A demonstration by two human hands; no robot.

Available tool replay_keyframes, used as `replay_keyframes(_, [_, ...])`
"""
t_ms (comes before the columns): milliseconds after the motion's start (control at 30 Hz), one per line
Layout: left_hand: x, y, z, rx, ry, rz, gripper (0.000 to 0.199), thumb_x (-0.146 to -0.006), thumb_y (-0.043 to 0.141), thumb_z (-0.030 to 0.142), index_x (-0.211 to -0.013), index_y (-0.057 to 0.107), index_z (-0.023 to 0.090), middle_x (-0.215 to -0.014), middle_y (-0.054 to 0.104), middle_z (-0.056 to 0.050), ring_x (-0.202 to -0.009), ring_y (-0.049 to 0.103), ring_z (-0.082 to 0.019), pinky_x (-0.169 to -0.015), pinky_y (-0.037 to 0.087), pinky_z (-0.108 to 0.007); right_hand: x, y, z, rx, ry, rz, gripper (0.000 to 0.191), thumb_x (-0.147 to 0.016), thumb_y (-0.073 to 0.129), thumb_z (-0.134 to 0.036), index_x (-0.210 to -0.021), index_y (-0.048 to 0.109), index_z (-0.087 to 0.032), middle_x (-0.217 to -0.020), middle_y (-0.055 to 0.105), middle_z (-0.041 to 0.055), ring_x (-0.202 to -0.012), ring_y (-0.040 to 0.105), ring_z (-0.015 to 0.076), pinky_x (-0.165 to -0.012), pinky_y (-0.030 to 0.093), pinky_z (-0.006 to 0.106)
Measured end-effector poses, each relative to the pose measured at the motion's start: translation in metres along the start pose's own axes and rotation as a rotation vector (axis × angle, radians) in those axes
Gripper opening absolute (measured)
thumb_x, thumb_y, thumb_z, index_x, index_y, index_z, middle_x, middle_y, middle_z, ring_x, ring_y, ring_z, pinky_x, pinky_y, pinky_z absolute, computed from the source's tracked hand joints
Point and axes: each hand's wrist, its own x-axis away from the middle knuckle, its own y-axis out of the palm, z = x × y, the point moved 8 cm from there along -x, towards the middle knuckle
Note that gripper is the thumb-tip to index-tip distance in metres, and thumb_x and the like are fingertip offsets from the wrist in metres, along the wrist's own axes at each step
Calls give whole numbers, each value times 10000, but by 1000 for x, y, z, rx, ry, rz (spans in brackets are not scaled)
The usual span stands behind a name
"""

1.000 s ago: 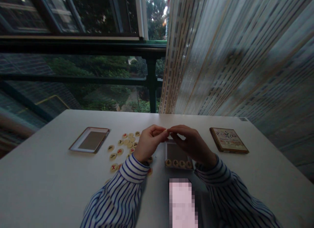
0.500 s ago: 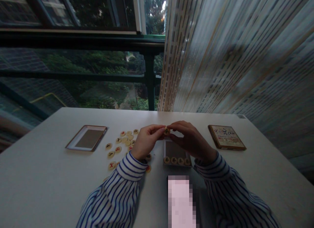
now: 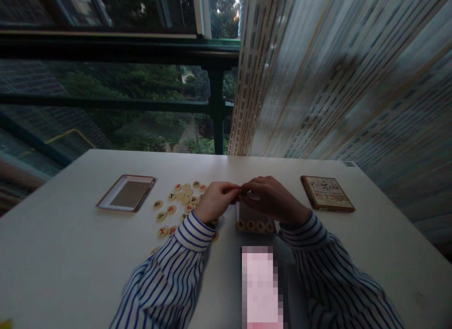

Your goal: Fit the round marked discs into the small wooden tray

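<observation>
My left hand (image 3: 216, 200) and my right hand (image 3: 277, 199) meet at the fingertips above a small open box (image 3: 252, 211). Pinched between them is a round wooden Chinese chess piece (image 3: 243, 193), tilted and mostly covered by the fingers. Along the near side of the box stands a row of several chess pieces (image 3: 250, 226) with dark characters. To the left of the box lie scattered chess pieces (image 3: 171, 209), some marked red, some black, some showing plain faces. My left wrist and sleeve hide part of them.
A shallow open tray or lid (image 3: 130, 195) lies at the left of the white table (image 3: 70, 244). At the right is a flat box with a decorated cover (image 3: 328, 193). A blurred pink rectangle (image 3: 259, 286) is in front of me. Behind the table are a railing and a curtain (image 3: 300, 84).
The chess piece has turned between my fingertips, so its marked face no longer shows. My fingers have drawn closer together. The whole view has shifted slightly.
</observation>
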Motion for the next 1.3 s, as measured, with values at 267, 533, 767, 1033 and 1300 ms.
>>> replay_keyframes(267, [-1, -6, -9, -328, 47, -2, 296, -770, 483, 322, -895, 684, 146, -705, 682, -66, -650, 610, -157, -613, 456, -261, 3, 12, 2, 21, -9, -136, 183, -806, 502, -245, -885, 658, -192, -811, 667, 57, -740, 595, 152, -658, 390, 252])
replay_keyframes(533, [0, -10, -4, -583, 53, 12, 278, -777, 459, 265, -872, 699, 162, -694, 681, -65, -691, 611, -176, -660, 440, -269, 6, 41, 5, -10, 17, -341, 162, -773, 517, -236, -824, 661, -181, -769, 675, 60, -666, 592, 145, -583, 377, 235])
replay_keyframes(767, [2, -3, -9, -715, 29, -40, 267, -780, 466, 247, -879, 692, 147, -758, 687, -94, -742, 618, -195, -709, 436, -287, 10, 64, 10, -60, 22, -443, 178, -758, 494, -202, -843, 649, -176, -800, 677, 61, -669, 599, 140, -576, 373, 229])
replay_keyframes(1033, [1, 2, -23, -796, -29, -76, 289, -754, 511, 237, -992, 657, 161, -769, 692, -88, -788, 626, -207, -759, 429, -294, 11, 70, 8, -15, 20, -460, 220, -785, 480, -218, -938, 635, -185, -932, 668, 87, -818, 613, 172, -648, 397, 242])
replay_keyframes(1300, [1, 7, -27, -725, -44, -108, 305, -739, 513, 202, -1008, 647, 155, -664, 684, -72, -686, 633, -191, -697, 437, -277, 11, 75, 9, 77, 2, -457, 194, -780, 491, -256, -851, 654, -177, -881, 677, 83, -769, 623, 184, -596, 398, 245])
